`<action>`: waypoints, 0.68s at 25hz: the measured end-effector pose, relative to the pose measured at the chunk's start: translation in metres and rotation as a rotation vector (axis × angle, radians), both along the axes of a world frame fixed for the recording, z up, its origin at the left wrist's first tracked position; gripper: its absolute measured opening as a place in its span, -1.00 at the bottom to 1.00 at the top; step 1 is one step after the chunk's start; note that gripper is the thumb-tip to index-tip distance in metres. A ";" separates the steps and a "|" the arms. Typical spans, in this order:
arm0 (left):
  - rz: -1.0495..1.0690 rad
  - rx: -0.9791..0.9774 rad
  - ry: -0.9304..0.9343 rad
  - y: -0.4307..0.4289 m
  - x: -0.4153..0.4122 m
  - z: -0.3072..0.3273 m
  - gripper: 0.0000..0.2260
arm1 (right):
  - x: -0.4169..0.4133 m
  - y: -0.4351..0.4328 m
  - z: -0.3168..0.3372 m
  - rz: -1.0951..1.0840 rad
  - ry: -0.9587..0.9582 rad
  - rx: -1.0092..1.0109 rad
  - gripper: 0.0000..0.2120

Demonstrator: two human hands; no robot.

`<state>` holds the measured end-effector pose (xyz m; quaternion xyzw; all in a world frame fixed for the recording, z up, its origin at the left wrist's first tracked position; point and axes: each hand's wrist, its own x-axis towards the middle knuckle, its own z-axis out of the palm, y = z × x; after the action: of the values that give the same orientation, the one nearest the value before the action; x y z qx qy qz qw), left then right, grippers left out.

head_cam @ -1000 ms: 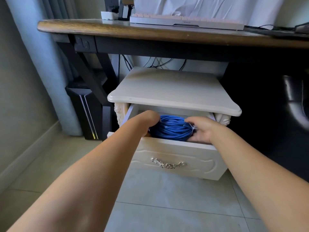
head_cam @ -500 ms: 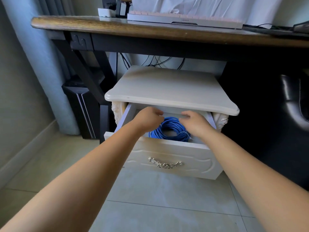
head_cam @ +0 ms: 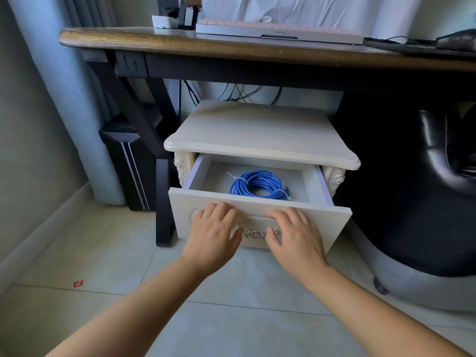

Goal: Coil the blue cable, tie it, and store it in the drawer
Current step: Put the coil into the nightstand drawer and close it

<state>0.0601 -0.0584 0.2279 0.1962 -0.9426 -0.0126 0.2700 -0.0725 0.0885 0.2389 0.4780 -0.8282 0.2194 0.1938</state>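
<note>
The blue cable [head_cam: 258, 186] lies coiled on the floor of the open drawer [head_cam: 322, 215], bound by white ties on its left and right sides. The drawer stands pulled out of a cream nightstand [head_cam: 260, 132]. My left hand [head_cam: 215, 233] lies flat on the drawer front, left of the metal handle [head_cam: 255, 233], fingers spread. My right hand [head_cam: 296, 234] lies flat on the front to the right of the handle. Neither hand holds anything.
A dark wooden desk [head_cam: 231, 47] with a keyboard [head_cam: 278, 32] overhangs the nightstand. A black computer tower [head_cam: 128, 163] and a desk leg [head_cam: 163, 202] stand to the left, a black chair [head_cam: 438, 176] to the right. A small red scrap [head_cam: 78, 283] lies on the tiled floor.
Both hands let go of the coil, came out of the drawer and now press flat on its front. The coil stays inside the drawer.
</note>
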 end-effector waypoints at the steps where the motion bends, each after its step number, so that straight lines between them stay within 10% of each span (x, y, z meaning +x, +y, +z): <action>1: 0.000 0.017 -0.005 -0.002 -0.005 -0.001 -0.72 | -0.002 -0.005 -0.002 -0.028 -0.002 0.042 -0.67; 17: 0.102 0.143 -0.517 -0.062 -0.103 -0.009 -0.33 | -0.078 -0.087 -0.019 -0.142 -0.138 0.488 -0.26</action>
<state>-0.0432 -0.1199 0.2190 0.2589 -0.9658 -0.0149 0.0063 -0.1501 0.0020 0.2197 0.4353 -0.8992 0.0308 0.0306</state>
